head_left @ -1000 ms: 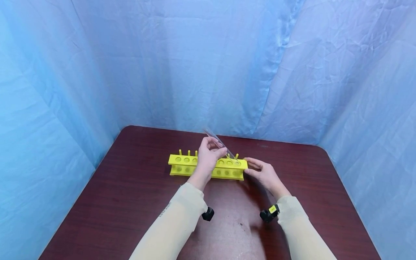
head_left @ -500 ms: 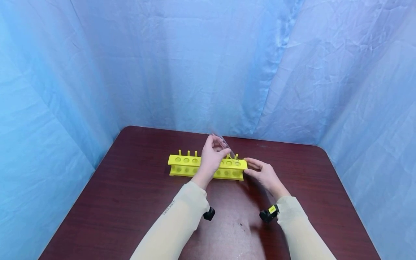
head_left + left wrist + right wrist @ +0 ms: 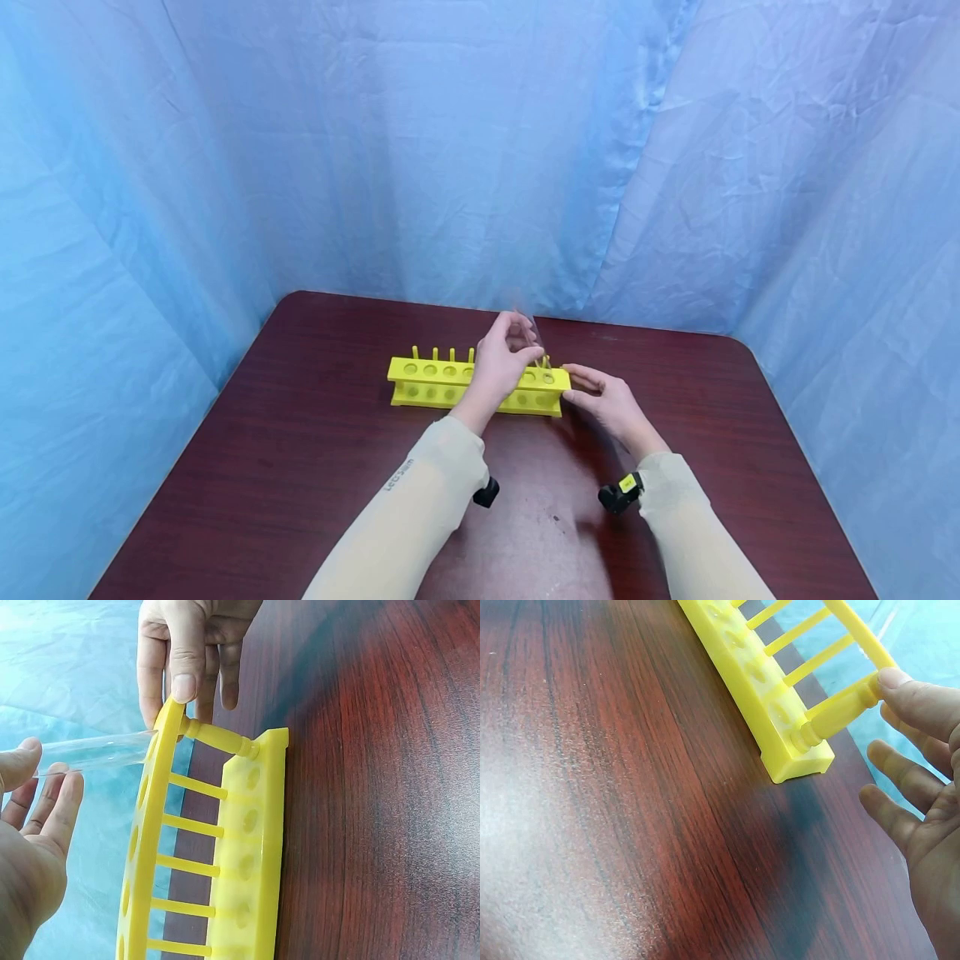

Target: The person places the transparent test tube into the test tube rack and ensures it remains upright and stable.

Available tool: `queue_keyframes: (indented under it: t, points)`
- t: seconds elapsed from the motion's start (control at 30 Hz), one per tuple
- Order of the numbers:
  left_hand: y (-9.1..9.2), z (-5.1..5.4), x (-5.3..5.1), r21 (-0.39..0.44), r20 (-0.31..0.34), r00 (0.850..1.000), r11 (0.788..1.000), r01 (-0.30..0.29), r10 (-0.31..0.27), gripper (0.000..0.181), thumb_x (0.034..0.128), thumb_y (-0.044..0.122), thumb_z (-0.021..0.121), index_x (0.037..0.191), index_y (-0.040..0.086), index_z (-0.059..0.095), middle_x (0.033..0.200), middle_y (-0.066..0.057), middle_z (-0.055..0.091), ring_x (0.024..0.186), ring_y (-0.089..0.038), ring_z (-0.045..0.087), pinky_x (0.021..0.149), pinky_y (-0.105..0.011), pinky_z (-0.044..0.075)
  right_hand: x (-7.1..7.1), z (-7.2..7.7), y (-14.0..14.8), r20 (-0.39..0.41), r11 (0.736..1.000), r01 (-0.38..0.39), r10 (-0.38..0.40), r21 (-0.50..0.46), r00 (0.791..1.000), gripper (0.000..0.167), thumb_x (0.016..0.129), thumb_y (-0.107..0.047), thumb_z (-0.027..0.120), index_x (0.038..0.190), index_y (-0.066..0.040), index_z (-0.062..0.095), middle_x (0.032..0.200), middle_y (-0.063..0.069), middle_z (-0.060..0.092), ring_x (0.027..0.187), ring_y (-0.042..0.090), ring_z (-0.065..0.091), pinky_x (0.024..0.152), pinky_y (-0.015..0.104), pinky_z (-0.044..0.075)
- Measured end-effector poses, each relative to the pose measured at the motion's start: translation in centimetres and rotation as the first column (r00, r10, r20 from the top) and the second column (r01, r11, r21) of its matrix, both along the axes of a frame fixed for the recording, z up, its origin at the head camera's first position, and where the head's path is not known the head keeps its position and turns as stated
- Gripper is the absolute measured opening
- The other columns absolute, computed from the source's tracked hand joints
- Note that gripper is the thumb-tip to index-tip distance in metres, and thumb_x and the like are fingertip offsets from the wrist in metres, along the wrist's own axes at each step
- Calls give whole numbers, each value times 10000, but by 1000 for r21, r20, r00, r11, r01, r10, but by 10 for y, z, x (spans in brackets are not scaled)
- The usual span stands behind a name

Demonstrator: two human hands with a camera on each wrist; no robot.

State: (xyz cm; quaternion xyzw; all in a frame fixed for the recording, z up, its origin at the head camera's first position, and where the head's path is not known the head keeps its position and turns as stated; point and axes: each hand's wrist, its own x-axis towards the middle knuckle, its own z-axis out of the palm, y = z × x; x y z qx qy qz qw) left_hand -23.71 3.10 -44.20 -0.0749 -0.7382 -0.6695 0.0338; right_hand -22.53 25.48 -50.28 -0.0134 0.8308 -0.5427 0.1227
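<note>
In the head view, a yellow test tube rack stands upright on the table, with a row of round holes along its top plate and pegs behind. My left hand pinches a clear test tube between thumb and fingers, above the rack's right part. The tube's lower end meets the rightmost hole; how deep it sits is hard to tell. My right hand grips the right end of the top plate, its thumb at the plate's edge above the end post.
The rack rests on a dark red wood-grain table. Blue curtains hang behind the table and along both sides. A black wrist camera sits at the right sleeve, another at the left.
My left hand has moved a little to the right, tipping the test tube from a strong leftward slant to nearly upright. The right hand and the rack have hardly moved.
</note>
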Motion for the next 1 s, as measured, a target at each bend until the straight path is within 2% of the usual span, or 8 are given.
queue_keyframes:
  t: [0.33,0.6,0.73,0.87,1.0]
  points:
    - [5,4,1,-89,-39,999,995,33,-37,297,916,36,758,1162,151,639,1029,12,672,959,-131,670,824,-307,581,-1,0,1,-22,1000,-8,8,2,1000,568,955,-271,747,1480,-175,556,1455,92,592,1366,231,537,1068,427,497]
    - [8,4,0,-95,-52,998,995,35,-40,292,911,39,764,1150,158,647,1023,15,681,985,-131,666,888,-286,574,-2,-1,1,-26,1000,-11,12,10,1000,574,959,-276,742,1488,-172,547,1457,98,590,1365,240,539,1076,445,489]
    - [9,2,0,-103,-53,997,994,44,-50,292,905,49,772,1143,170,654,1012,26,679,963,-128,655,882,-281,572,-2,-1,1,-28,1000,-7,8,19,1000,576,958,-269,744,1488,-158,546,1456,106,591,1366,251,539,1077,447,488]
    - [10,0,0,-103,-31,998,993,51,-55,309,891,47,786,1140,167,648,1000,40,687,925,-122,659,873,-289,574,-1,-1,1,-33,1000,-7,8,24,999,583,959,-273,743,1492,-148,541,1459,121,585,1368,265,538,1072,441,493]
    - [11,-4,0,-99,-13,999,994,47,-48,312,873,45,805,1117,145,637,985,40,700,896,-110,664,861,-281,574,8,18,-7,-32,999,-23,24,21,999,565,985,-195,706,1503,-78,513,1467,178,562,1380,314,520,1075,461,487]
